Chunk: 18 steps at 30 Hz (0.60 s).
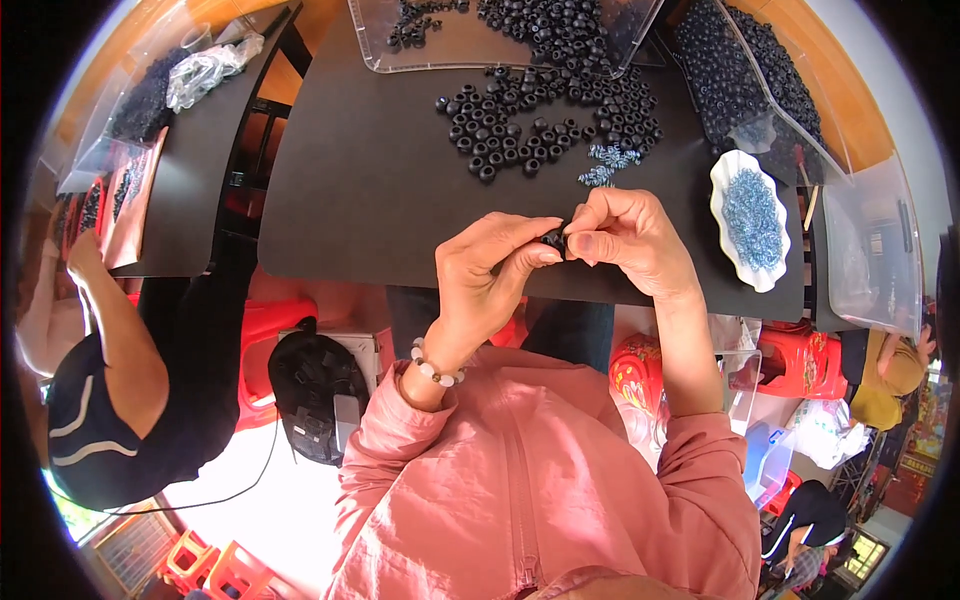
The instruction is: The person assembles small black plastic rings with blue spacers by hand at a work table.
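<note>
Pinching a dark bead (pixel 555 239) just above the near edge of a dark table (pixel 340 190), a person in a pink jacket (pixel 510 450) worked with both hands raised together. The left hand (pixel 487 265), a pale beaded bracelet (pixel 435 375) at its wrist, held the bead between thumb and forefinger; the right hand (pixel 635 245) had its thumb and forefinger closed at the bead's right edge, though whether they also gripped something smaller could not be told.

One bead was in hand and many more lay untouched. Just beyond the fingers sat a small cluster of blue pieces (pixel 612 162), beside a wide spread of loose black beads (pixel 510 150). To the right, a white scalloped dish (pixel 719 185) was heaped with similar blue bits. No piece could be picked out as plainly finished.

Farther back, a see-through tub (pixel 372 60) held more black beads, and a larger bin (pixel 730 90) at right was deeply filled with them.

Around the table, a black backpack (pixel 315 395) rested near a red stool (pixel 265 345) on the left, where a co-worker's arm (pixel 130 370) reached toward a second table (pixel 190 180). Another person (pixel 808 520) bent over in the background at lower right.
</note>
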### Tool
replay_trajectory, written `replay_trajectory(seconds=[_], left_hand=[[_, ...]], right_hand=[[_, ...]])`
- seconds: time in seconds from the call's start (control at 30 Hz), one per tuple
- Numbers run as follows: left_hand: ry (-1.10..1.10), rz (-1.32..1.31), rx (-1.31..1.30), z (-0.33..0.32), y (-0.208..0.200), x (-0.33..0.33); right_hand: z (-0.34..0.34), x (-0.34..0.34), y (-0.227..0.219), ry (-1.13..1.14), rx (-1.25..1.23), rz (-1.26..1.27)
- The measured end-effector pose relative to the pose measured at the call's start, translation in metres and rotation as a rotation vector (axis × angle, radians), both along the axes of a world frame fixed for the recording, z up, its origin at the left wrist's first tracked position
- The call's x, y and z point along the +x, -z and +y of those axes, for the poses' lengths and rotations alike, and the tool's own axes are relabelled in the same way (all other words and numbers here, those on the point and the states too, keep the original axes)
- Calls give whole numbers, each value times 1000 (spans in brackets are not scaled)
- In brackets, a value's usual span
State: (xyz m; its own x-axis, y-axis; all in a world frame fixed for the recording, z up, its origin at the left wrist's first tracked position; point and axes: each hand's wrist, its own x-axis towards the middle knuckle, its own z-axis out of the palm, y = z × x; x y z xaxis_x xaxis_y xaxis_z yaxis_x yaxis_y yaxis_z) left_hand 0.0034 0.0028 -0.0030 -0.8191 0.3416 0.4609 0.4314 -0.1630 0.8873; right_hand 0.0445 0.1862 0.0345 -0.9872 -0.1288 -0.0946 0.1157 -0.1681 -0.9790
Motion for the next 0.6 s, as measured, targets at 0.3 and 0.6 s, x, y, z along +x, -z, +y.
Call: replay_trajectory(seconds=[0.3, 0.6], left_hand=[[36, -18, -75, -2, -5, 2], [60, 93, -89, -2, -1, 0]], right_hand=[[4, 2, 5, -45, -30, -28], [7, 4, 0, -45, 53, 21]])
